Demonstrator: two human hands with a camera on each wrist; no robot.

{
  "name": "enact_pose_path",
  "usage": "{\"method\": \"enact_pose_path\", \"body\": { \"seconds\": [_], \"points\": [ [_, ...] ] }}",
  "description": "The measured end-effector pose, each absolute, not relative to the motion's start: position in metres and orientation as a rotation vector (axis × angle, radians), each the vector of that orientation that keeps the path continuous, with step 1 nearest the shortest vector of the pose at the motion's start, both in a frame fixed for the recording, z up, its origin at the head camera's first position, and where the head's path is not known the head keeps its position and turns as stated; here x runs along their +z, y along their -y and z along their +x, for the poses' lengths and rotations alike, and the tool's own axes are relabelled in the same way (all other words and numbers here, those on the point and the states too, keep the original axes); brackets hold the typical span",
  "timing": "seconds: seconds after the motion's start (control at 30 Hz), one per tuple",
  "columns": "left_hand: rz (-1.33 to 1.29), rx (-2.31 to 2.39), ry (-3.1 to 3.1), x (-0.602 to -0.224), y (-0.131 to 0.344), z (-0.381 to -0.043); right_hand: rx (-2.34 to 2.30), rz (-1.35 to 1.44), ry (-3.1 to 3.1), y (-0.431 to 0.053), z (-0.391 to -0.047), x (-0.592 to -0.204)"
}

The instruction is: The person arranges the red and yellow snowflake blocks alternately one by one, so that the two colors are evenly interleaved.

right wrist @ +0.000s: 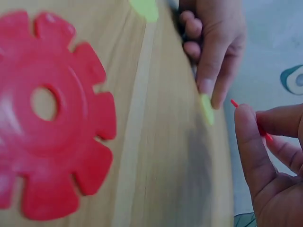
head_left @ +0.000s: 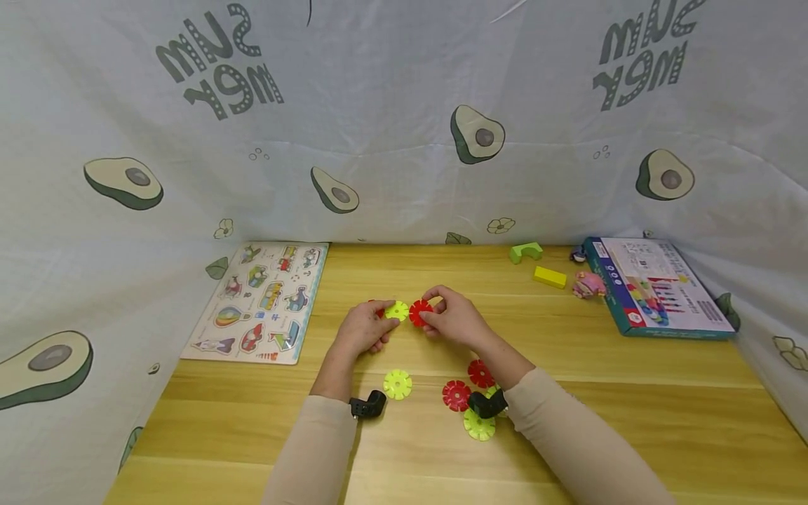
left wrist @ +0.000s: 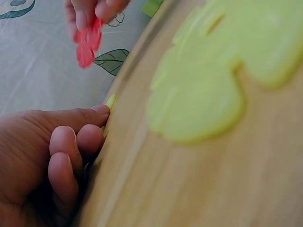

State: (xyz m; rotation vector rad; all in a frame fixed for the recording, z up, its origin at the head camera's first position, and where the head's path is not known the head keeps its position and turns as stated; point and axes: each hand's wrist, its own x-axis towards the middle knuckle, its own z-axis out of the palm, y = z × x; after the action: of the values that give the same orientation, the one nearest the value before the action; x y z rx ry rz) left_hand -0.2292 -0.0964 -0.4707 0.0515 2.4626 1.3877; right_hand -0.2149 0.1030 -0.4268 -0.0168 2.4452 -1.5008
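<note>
In the head view my left hand (head_left: 362, 327) pinches a yellow notched plastic disc (head_left: 397, 311) between thumb and forefinger. A red piece (head_left: 376, 306) shows partly behind its fingers; whether it is joined to the yellow disc I cannot tell. My right hand (head_left: 459, 322) holds a red notched disc (head_left: 419, 313) by thumb and fingertips, just right of the yellow one and slightly apart. Nearer me lies a loose yellow disc (head_left: 398, 384). Several more red (head_left: 456, 395) and yellow discs (head_left: 480, 426) lie by the right forearm, partly hidden by the black wrist camera.
A picture puzzle board (head_left: 255, 301) lies at the left. Back right are a green arch block (head_left: 526, 252), a yellow block (head_left: 550, 277), a pink figurine (head_left: 589, 285), a small dark figurine (head_left: 577, 254) and a flat box (head_left: 663, 287). A printed cloth hangs behind the wooden table (head_left: 379, 463).
</note>
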Motion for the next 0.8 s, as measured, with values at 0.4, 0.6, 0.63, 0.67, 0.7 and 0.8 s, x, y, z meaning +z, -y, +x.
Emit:
{"method": "enact_pose_path", "body": {
  "seconds": [0.4, 0.6, 0.63, 0.67, 0.7, 0.8],
  "points": [
    [0.055, 1.399, -2.456, -0.47, 0.096, -0.229, -1.214, 0.013, -2.599, -0.097, -0.239, -0.442],
    [0.07, 1.416, -2.458, -0.47, 0.097, -0.228, -1.003, -0.052, -2.739, -0.1, -0.239, -0.444],
    [0.078, 1.423, -2.456, -0.471, 0.097, -0.228, -0.992, -0.049, -2.749, -0.101, -0.239, -0.444],
    [0.082, 1.43, -2.453, -0.471, 0.097, -0.229, -0.99, -0.042, -2.751, -0.102, -0.239, -0.445],
    [0.085, 1.436, -2.448, -0.471, 0.097, -0.229, -0.994, -0.038, -2.752, -0.103, -0.239, -0.445],
    [0.087, 1.435, -2.448, -0.471, 0.097, -0.229, -1.018, -0.029, -2.739, -0.104, -0.238, -0.447]
  ]
}}
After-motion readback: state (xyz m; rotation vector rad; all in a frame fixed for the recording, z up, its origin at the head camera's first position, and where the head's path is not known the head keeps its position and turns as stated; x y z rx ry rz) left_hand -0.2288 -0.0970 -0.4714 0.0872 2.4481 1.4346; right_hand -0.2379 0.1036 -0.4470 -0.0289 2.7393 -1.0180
